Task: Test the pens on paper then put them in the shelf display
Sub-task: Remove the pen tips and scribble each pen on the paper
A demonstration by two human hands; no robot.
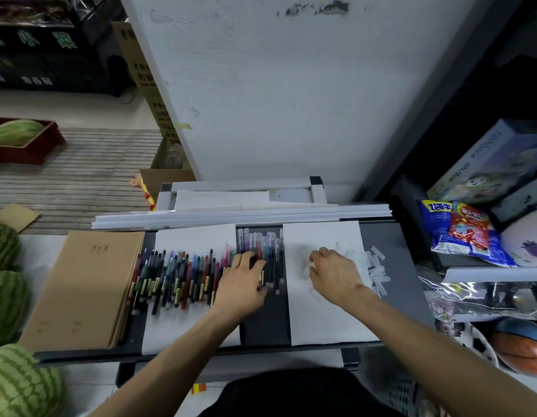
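Several coloured pens (177, 275) lie in a row on a white sheet (195, 236) at the left of the dark grey shelf (393, 254). More capped pens (261, 245) lie side by side in the gap between the two sheets. My left hand (243, 281) rests flat on the right end of the pen row, fingers spread over the pens. My right hand (333, 272) lies over the right sheet of paper (321, 320), which bears faint scribbles; its fingers are curled down on the paper and whether they hold anything is hidden. Clear pen caps (377, 272) lie heaped beside that sheet.
A stack of brown notebooks (86, 284) lies at the shelf's left end. White strips (231, 216) run along the back. Watermelons (8, 296) sit at the left; snack bags (463, 233), boxes and balls (520, 347) crowd the right. A white wall panel rises behind.
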